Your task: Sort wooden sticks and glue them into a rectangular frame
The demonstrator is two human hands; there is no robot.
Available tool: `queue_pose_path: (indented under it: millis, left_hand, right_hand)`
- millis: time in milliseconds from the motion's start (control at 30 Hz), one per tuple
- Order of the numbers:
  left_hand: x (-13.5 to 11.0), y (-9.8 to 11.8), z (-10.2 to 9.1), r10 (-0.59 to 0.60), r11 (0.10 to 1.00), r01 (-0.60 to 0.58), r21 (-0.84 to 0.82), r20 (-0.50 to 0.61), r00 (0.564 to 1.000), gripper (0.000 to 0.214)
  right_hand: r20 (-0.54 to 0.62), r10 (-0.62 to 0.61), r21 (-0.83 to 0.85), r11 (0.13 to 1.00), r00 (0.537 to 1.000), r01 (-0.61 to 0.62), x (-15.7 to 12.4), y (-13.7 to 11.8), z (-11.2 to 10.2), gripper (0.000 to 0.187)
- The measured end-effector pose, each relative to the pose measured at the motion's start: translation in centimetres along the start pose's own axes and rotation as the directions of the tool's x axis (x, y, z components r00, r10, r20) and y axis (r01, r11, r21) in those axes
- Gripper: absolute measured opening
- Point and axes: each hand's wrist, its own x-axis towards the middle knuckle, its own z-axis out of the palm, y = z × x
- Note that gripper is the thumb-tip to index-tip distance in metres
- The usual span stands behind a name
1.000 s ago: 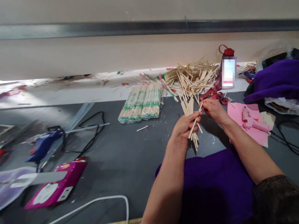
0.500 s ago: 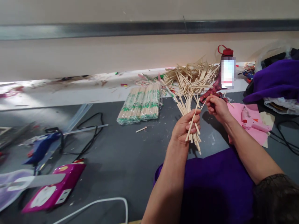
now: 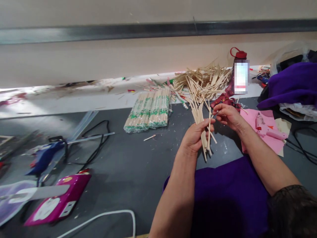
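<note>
My left hand (image 3: 195, 135) is closed round a bundle of thin wooden sticks (image 3: 201, 123), held above the dark grey floor. My right hand (image 3: 228, 115) pinches the top of a single stick (image 3: 209, 127) that stands almost upright against the bundle. Behind the hands lies a loose heap of wooden sticks (image 3: 203, 81) at the foot of the wall. A plastic-wrapped pack of sticks (image 3: 148, 110) lies to the left of the heap.
A red-capped bottle (image 3: 240, 74) stands by the heap. A pink glue gun (image 3: 266, 129) rests on pink paper (image 3: 262, 132) at right, beside purple cloth (image 3: 292, 84). A blue glue gun (image 3: 46, 155), black cable (image 3: 99, 138), a magenta box (image 3: 59, 198) and a white cable (image 3: 99, 216) lie at left.
The single stick in my right hand has swung from a slant to nearly upright against the bundle. My left hand has turned the bundle slightly.
</note>
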Motion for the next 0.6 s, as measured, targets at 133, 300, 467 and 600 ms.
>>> queue_pose_path:
  millis: [133, 300, 467, 600]
  left_hand:
    - [0.0, -0.2, 0.1, 0.005, 0.999, -0.006, -0.032, -0.019, 1.000, 0.007]
    - [-0.1, 1.1, -0.9, 0.038, 0.979, -0.042, -0.198, -0.027, 0.999, 0.008]
    - [0.0, 2.7, -2.5, 0.125, 0.923, -0.170, -0.344, -0.149, 0.981, 0.028]
    - [0.2, 2.7, -2.4, 0.149, 0.915, -0.194, -0.354, -0.151, 0.977, 0.030]
  right_hand:
    - [-0.034, -0.013, 0.005, 1.000, 0.999, 0.013, 0.1, -0.2, 0.0, 0.018]
    - [-0.154, 0.007, -0.064, 0.998, 0.988, -0.017, 0.3, -0.1, -0.2, 0.019]
    - [-0.197, 0.013, -0.307, 0.949, 0.980, -0.074, 0.3, 0.2, -0.1, 0.015]
    - [-0.189, -0.199, -0.753, 0.658, 0.961, -0.012, 1.7, 0.5, -0.1, 0.016]
